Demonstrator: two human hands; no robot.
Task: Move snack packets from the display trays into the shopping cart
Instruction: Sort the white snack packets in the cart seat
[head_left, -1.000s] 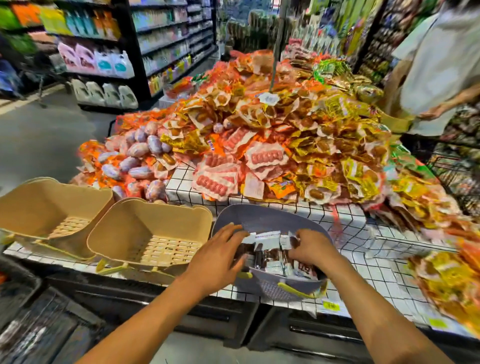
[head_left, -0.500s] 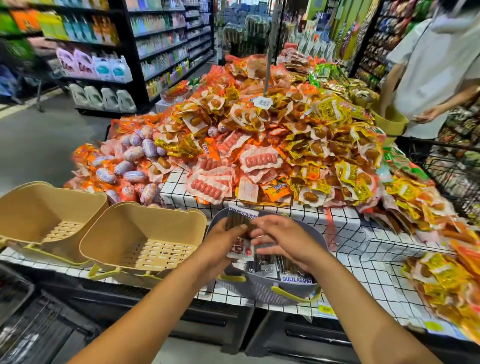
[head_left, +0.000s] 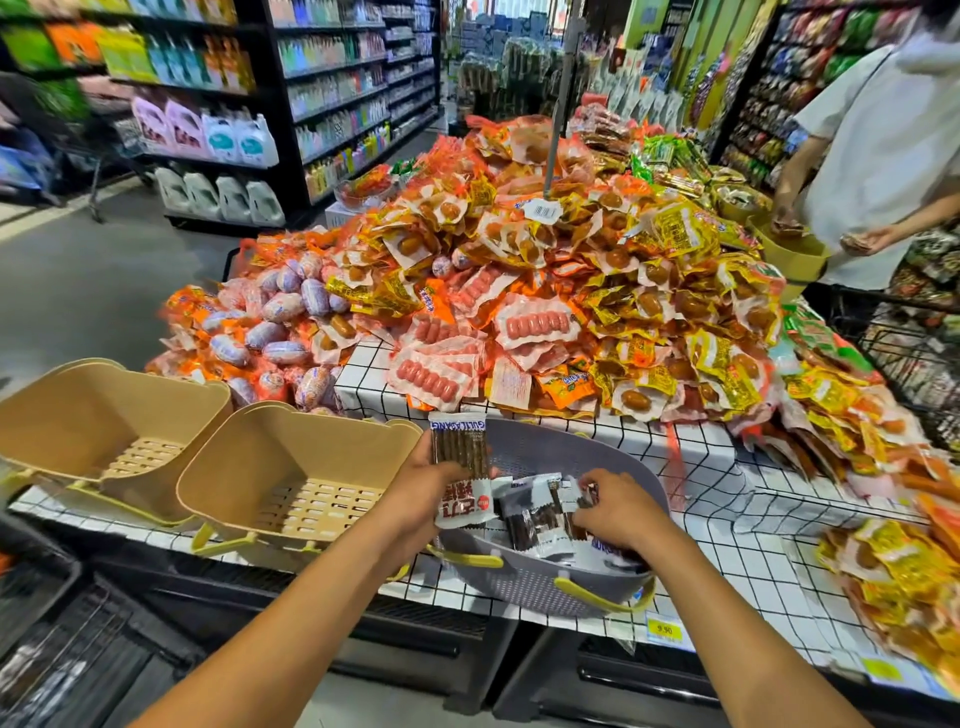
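Gripping a stick-snack packet (head_left: 460, 449) upright in the left hand (head_left: 418, 491), thumb across the front, fingers curled behind; raised just above the near-left rim of the grey tray (head_left: 545, 590). Reaching in with the right hand (head_left: 621, 512), fingers curled down onto the loose packets (head_left: 535, 525) piled in that tray, apparently pinching one; hard to confirm under the knuckles. Grey tray on the checked shelf edge, just beside two beige trays (head_left: 291, 462) with bare slotted floors showing. Probably the shopping cart (head_left: 57, 654): dark wire frame low on the left, below shelf level, partly out of view.

Step in hand, as judged: gathering a handful before the transfer.

To do it well:
- Pinch by the sealed ends, not the clear window, to avoid snapping the sticks inside.
- Lay each new packet flat against the held one to keep the bundle square.
- Keep the left grip firm; slick film, likely to slide.
- Avoid tugging the tray nearer; seems to overhang the shelf edge on the near side.
- Swing left and down, lowering into the cart rather than dropping.
- Ignore the sausage-packet heap (head_left: 519, 291) behind.
- Mind the other shopper (head_left: 883, 156) at far right, well apart.
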